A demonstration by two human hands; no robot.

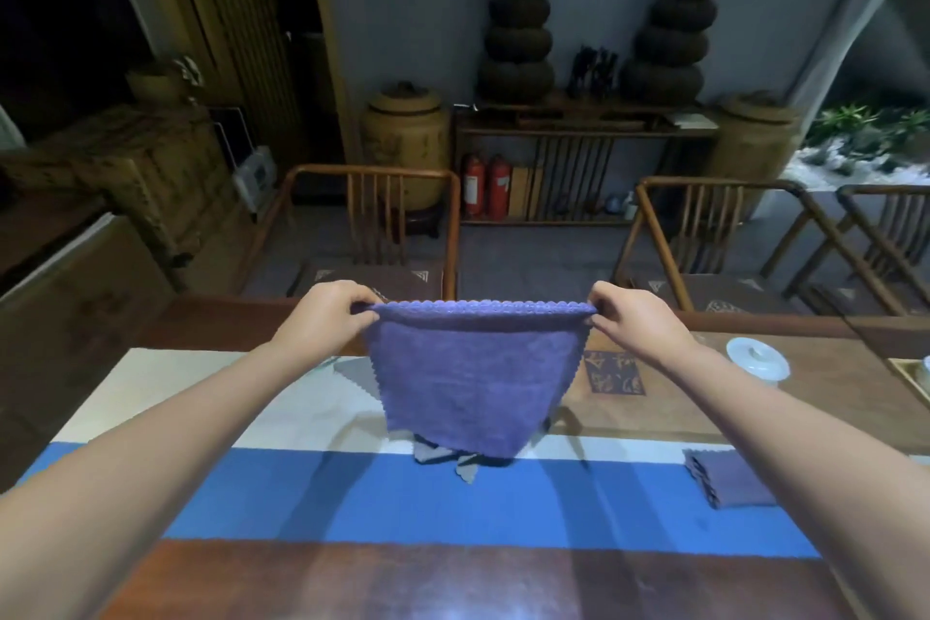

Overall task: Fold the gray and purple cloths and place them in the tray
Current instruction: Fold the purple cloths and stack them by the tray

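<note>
Table (352, 584): one long wooden top, filling the view from 3 through 6 to 9 o'clock.
Runner (312, 503): one mat lying across the table, with a cream band on the far side and a blue band on the near side.
Chairs: three wooden armchairs beyond the far edge, one at 11 o'clock (372, 217), one at 1 o'clock (714, 227), one at 2 o'clock (885, 237).
Purple cloth (465, 383): one, at the centre of the view, held up in the air above the runner, top edge stretched level, the rest hanging down.
Left hand (324, 317): pinches the cloth's top corner at 10 o'clock, fingers curled over the scalloped edge.
Right hand (631, 320): pinches the opposite top corner at 2 o'clock, fingers curled the same way.
Gray cloths (455, 461): loose on the runner under the hanging cloth, at 6 o'clock from it; mostly hidden, so the count cannot be told.
Folded cloth (732, 478): one purple square on the blue band at 4 o'clock.
Lidded cup (757, 360): one, white, at 3 o'clock.
Fire extinguishers (488, 186): two, red, at 12 o'clock.
</note>
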